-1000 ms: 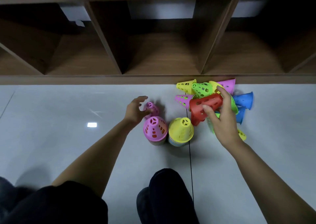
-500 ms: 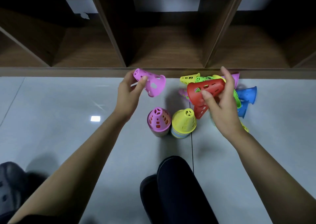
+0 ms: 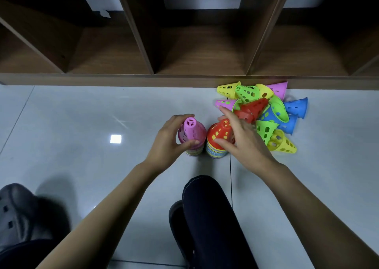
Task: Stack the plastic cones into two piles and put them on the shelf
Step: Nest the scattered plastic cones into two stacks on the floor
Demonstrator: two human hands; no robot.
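Pink cone (image 3: 193, 130) is being gripped by the curled fingers of the left hand (image 3: 168, 143) atop the left pile (image 3: 193, 152) on the tiled floor (image 3: 82, 125). Just beside it, the red cone (image 3: 220, 131) capping the right pile (image 3: 215, 153) is being clasped by the right hand (image 3: 244, 145). Loose cones (image 3: 272, 113) are lying heaped further right, against the far wooden shelf (image 3: 184, 80).

Floor (image 3: 82, 125) left of pink-topped stack (image 3: 192, 133) is open tile up to the shelf (image 3: 196, 80) front. Red-topped stack (image 3: 220, 137) stands just beside it. Loose cones (image 3: 266, 113) crowd the right, touching the shelf edge. 3 bays open ahead, split by dividers (image 3: 141, 43). Knee (image 3: 205, 207) near the stacks.
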